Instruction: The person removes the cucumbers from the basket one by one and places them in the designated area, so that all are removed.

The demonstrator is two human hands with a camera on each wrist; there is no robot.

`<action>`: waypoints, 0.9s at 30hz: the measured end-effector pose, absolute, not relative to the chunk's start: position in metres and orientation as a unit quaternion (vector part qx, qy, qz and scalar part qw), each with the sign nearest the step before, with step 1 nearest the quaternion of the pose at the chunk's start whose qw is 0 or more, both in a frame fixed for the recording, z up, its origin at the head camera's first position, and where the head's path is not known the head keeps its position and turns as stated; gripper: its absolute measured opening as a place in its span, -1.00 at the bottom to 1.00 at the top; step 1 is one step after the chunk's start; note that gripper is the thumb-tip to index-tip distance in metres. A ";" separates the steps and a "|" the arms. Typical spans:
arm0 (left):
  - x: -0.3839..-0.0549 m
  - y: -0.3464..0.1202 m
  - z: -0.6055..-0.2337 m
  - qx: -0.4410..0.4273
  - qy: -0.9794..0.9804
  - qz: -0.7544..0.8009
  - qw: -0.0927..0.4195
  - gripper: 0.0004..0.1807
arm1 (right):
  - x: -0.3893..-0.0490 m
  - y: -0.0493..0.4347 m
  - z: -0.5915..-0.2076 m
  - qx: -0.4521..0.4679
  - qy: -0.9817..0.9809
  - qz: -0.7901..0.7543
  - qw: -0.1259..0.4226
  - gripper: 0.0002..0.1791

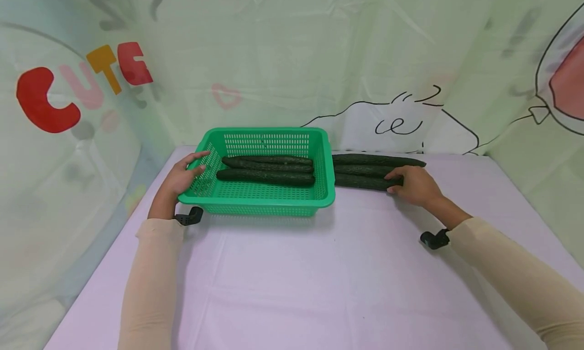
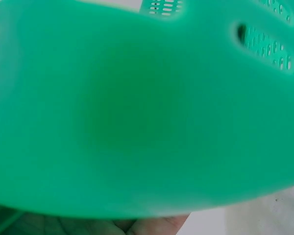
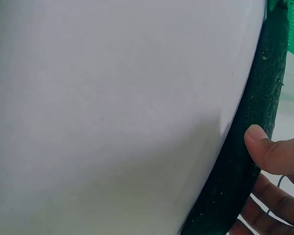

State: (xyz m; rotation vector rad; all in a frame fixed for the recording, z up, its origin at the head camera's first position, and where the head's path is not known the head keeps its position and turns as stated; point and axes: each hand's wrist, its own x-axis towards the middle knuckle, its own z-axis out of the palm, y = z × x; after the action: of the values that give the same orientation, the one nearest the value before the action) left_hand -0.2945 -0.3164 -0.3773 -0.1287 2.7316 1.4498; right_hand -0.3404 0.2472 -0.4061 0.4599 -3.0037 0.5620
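A green plastic basket stands on the table with three dark green cucumbers lying lengthwise inside. At its left end my left hand grips the rim, thumb and fingers reaching over the edge. In the left wrist view the basket wall fills most of the picture, and only a strip of the palm shows below. Three more cucumbers lie side by side on the table, right of the basket. My right hand pinches the nearest cucumber near its right end, thumb on one side and fingers on the other.
A pale lilac cloth covers the table. Behind and at both sides hangs a printed curtain with letters and drawings. Each wrist wears a dark camera mount, such as the right mount.
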 end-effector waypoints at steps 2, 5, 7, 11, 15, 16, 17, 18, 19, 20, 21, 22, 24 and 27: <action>-0.295 -0.317 -0.377 -0.042 0.883 0.468 0.022 -0.44 | -0.340 0.246 -0.406 0.148 -0.972 0.179 0.025 -0.63; -0.295 -0.317 -0.378 -0.039 0.884 0.466 0.022 -0.44 | -0.337 0.242 -0.403 0.155 -0.972 0.173 0.036 -0.64; -0.295 -0.317 -0.378 -0.039 0.884 0.466 0.022 -0.44 | -0.334 0.238 -0.400 0.165 -0.971 0.167 0.050 -0.65; -0.294 -0.318 -0.378 -0.041 0.882 0.469 0.023 -0.44 | -0.325 0.223 -0.388 0.192 -0.962 0.172 0.090 -0.68; -0.294 -0.317 -0.377 -0.042 0.882 0.468 0.023 -0.44 | -0.315 0.201 -0.374 0.223 -0.944 0.202 0.134 -0.74; -0.294 -0.317 -0.377 -0.042 0.883 0.468 0.022 -0.44 | -0.312 0.195 -0.371 0.232 -0.939 0.208 0.144 -0.75; -0.294 -0.317 -0.377 -0.042 0.882 0.468 0.021 -0.44 | -0.310 0.188 -0.367 0.239 -0.936 0.210 0.150 -0.76; -0.294 -0.317 -0.377 -0.043 0.882 0.468 0.021 -0.44 | -0.308 0.181 -0.364 0.247 -0.933 0.213 0.155 -0.76; -0.294 -0.317 -0.377 -0.043 0.882 0.468 0.020 -0.44 | -0.306 0.174 -0.361 0.257 -0.929 0.214 0.158 -0.77; -0.294 -0.317 -0.377 -0.043 0.882 0.470 0.020 -0.44 | -0.304 0.167 -0.359 0.269 -0.925 0.215 0.161 -0.77; -0.294 -0.317 -0.377 -0.043 0.881 0.470 0.020 -0.44 | -0.301 0.160 -0.357 0.282 -0.921 0.217 0.161 -0.78; -0.294 -0.317 -0.377 -0.043 0.881 0.471 0.019 -0.44 | -0.300 0.153 -0.356 0.293 -0.917 0.217 0.159 -0.78; -0.294 -0.317 -0.377 -0.042 0.880 0.473 0.019 -0.44 | -0.296 0.140 -0.353 0.314 -0.911 0.221 0.152 -0.78; -0.294 -0.316 -0.378 -0.041 0.878 0.476 0.018 -0.44 | -0.292 0.124 -0.351 0.330 -0.907 0.225 0.134 -0.75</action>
State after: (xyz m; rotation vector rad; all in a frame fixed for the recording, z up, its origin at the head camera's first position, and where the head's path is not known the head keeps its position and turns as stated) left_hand -0.2940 -0.3157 -0.3776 -0.1289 2.7279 1.4777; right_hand -0.2921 0.1237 -0.3506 0.9561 -2.6289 0.6526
